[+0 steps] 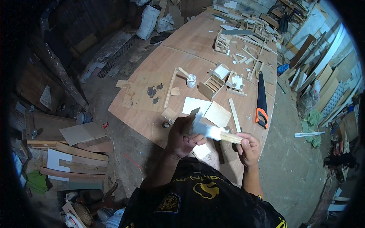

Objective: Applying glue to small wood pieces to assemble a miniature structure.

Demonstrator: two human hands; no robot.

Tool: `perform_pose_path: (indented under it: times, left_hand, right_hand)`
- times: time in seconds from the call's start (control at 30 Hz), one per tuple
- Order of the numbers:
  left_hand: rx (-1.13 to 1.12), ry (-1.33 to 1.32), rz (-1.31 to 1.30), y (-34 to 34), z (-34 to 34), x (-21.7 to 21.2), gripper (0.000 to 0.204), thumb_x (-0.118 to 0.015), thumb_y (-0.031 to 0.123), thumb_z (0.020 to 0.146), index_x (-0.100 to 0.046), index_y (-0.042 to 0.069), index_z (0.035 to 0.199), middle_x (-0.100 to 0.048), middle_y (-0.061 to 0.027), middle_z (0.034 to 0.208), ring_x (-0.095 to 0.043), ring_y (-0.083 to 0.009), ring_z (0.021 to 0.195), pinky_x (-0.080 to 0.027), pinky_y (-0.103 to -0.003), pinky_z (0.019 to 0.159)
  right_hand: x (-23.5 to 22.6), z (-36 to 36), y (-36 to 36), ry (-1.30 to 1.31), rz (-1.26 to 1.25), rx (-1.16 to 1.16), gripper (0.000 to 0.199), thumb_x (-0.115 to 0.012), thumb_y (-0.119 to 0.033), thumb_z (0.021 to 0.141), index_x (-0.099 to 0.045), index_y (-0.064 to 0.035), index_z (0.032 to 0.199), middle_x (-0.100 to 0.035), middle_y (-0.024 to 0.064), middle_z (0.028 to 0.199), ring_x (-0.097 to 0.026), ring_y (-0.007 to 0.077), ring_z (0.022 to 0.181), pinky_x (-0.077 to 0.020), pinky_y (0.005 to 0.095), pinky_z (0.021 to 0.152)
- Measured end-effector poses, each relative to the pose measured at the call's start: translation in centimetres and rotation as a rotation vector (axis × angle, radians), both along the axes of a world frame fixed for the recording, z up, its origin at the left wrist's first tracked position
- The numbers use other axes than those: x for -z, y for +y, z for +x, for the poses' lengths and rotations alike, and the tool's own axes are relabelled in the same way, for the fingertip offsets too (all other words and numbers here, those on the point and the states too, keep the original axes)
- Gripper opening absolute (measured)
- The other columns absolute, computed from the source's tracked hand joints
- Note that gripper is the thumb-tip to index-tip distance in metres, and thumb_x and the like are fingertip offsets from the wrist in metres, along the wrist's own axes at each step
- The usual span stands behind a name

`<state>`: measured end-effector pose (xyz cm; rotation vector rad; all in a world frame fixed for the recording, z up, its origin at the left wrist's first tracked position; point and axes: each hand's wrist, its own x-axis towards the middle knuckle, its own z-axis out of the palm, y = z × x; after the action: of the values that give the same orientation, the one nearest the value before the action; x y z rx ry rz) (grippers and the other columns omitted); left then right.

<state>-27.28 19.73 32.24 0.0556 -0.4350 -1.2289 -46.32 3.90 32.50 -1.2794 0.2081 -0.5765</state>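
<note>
My right hand (pixel 249 148) pinches the end of a pale wooden strip (pixel 230 137), held over the near edge of the table. The strip's other end, toward my left hand, is glaring white and blurred. My left hand (pixel 183 137) is closed around a small thin panel (pixel 196 121), whose upper corner shows above the fingers. Panel and strip meet or overlap there; the glare hides whether they touch. Beyond them stands an open jar of white paste (pixel 191 81), with a wood piece (pixel 183 72) at its rim.
A white board (pixel 195 105) and a plywood piece (pixel 218 114) lie ahead on the table (pixel 152 68). An orange-handled handsaw (pixel 261 100) rests along the right edge. Small wooden assemblies (pixel 211 87) stand mid-table. Boards lean on the right; panels (pixel 76 167) are piled at left.
</note>
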Motion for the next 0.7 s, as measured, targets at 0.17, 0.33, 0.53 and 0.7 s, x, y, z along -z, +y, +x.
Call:
perform_pose_path:
  times: [0.17, 0.33, 0.53, 0.7]
  left_hand:
    - [-0.082, 0.002, 0.116, 0.4, 0.2, -0.1, 0.036, -0.042, 0.04, 0.094, -0.06, 0.011, 0.081, -0.045, 0.0018, 0.055, -0.039, -0.0104, 0.053, -0.038, -0.029, 0.058]
    - [-0.297, -0.038, 0.243, -0.6, -0.6, 0.3, 0.035, -0.043, 0.04, 0.094, -0.06, 0.009, 0.095, -0.047, 0.0017, 0.059, -0.038, -0.0093, 0.051, -0.037, -0.029, 0.056]
    - [-0.036, 0.011, 0.064, 0.2, 0.3, -1.1, 0.036, -0.038, 0.038, 0.097, -0.06, 0.009, 0.094, -0.034, 0.003, 0.053, -0.036, -0.0083, 0.05, -0.038, -0.028, 0.059]
    - [-0.11, -0.002, 0.073, 0.2, -0.1, 0.0, 0.033, -0.039, 0.036, 0.097, -0.058, 0.009, 0.097, -0.034, 0.0064, 0.052, -0.033, -0.0063, 0.047, -0.034, -0.026, 0.055]
  right_hand:
    - [-0.3, 0.8, -0.2, 0.035, -0.024, 0.017, 0.031, -0.052, -0.016, 0.096, -0.059, 0.009, 0.113, -0.055, 0.0029, 0.068, -0.043, 0.0056, 0.055, -0.0339, 0.0206, 0.051]
    - [-0.3, 0.7, -0.1, -0.06, 0.112, -0.036, 0.03, -0.052, -0.015, 0.096, -0.059, 0.0099, 0.111, -0.054, 0.0025, 0.068, -0.041, 0.0055, 0.053, -0.0342, 0.0212, 0.051]
    - [0.3, 1.6, -0.6, 0.012, 0.099, 0.064, 0.029, -0.052, -0.016, 0.096, -0.059, 0.0083, 0.111, -0.05, 0.0003, 0.063, -0.039, 0.0059, 0.052, -0.0344, 0.0225, 0.052]
    - [-0.2, 1.9, -0.8, -0.021, 0.142, 0.117, 0.028, -0.051, -0.019, 0.096, -0.059, 0.0052, 0.109, -0.046, -0.001, 0.058, -0.037, 0.006, 0.048, -0.0367, 0.0261, 0.051]
